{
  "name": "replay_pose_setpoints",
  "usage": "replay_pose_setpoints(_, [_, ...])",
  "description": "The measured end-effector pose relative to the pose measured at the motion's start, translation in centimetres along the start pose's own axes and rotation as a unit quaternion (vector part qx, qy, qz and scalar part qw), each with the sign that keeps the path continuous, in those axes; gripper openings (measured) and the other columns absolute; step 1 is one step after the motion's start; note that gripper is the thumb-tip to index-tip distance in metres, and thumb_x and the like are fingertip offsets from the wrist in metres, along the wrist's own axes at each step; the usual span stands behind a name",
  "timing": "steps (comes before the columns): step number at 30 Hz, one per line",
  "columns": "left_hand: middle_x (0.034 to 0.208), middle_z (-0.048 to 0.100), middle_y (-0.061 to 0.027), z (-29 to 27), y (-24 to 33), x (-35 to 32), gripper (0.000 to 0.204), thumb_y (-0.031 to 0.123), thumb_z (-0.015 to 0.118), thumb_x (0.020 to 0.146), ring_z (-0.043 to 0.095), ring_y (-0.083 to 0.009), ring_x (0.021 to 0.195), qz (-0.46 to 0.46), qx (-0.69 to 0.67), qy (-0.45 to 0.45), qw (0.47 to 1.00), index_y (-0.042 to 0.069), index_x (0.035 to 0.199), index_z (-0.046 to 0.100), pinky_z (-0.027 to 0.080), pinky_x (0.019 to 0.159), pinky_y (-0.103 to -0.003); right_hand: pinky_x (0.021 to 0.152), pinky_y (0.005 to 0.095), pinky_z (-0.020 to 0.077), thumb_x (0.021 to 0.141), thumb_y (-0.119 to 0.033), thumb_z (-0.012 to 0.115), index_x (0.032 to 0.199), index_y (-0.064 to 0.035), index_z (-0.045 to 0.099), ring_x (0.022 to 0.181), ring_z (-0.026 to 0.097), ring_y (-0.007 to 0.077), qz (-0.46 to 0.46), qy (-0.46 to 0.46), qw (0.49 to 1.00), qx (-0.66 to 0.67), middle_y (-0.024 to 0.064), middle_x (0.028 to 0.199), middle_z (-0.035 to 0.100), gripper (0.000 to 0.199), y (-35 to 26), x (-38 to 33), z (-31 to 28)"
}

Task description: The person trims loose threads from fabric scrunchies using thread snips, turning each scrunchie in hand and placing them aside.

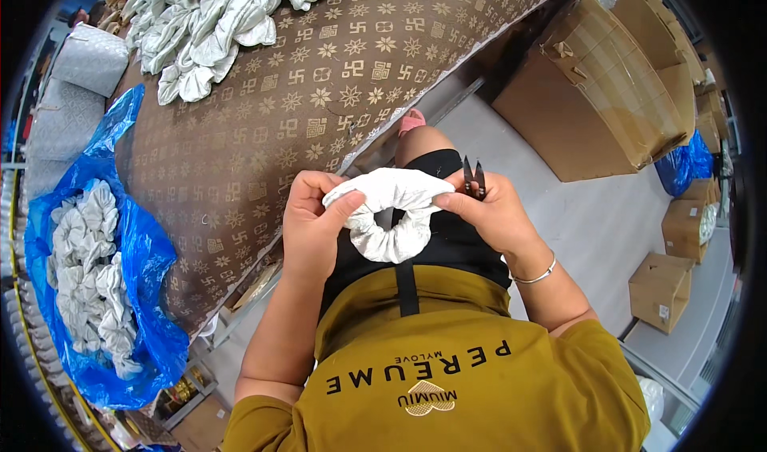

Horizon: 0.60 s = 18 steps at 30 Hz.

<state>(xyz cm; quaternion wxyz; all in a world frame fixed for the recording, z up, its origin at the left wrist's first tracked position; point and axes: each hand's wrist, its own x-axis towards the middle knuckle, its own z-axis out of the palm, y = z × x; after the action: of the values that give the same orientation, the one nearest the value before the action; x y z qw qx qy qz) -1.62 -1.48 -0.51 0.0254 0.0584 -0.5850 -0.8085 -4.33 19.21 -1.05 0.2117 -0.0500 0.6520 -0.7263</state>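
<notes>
A white fabric scrunchie (pixel 393 242) is stretched between my two hands above my lap, its ring open in the middle. My left hand (pixel 314 212) pinches its left side between thumb and fingers. On the other side, my right hand (pixel 491 208) grips the scrunchie's right edge with thumb and forefinger. Small dark thread snips (pixel 474 179) also sit in my right hand, blades pointing up and away. A heap of white scrunchies (pixel 216 24) lies on the cloth-covered table at the far left.
A brown patterned cloth covers the table (pixel 319 92). At left, a blue plastic bag (pixel 160 268) holds many white scrunchies (pixel 92 276). A large cardboard box (pixel 591 100) stands on the floor at right, with a smaller box (pixel 661 290) nearer. Bubble-wrap rolls (pixel 88 60) stand beyond the bag.
</notes>
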Motion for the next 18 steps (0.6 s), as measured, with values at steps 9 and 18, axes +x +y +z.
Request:
replay_pose_setpoints(9, [0.076,0.051,-0.0019,-0.6,-0.8,-0.7,0.015,-0.001,0.056,0.077,0.048,-0.0075,0.070,-0.039,-0.015,-0.008,0.999,0.004,0.085,0.043,0.040,0.064,-0.020,0.041,0.0173,0.0285,0.077,-0.009,0.060,0.079,-0.0004,0.057,0.047,0.037,0.0030,0.004,0.005,0.997,0.083,-0.0039,0.057,0.047,0.009,-0.9,-0.2,0.3])
replay_pose_setpoints(18, [0.085,0.055,-0.0076,1.6,1.9,0.3,0.032,0.006,0.057,0.077,0.052,-0.0116,0.075,0.069,0.325,-0.273,0.903,-0.002,0.106,0.047,0.042,0.067,-0.023,0.050,0.0182,0.0337,0.078,-0.010,0.061,0.076,-0.0020,0.055,0.059,0.040,0.0017,0.008,-0.142,0.990,-0.008,-0.0053,0.065,0.049,0.010,-2.3,0.2,0.6])
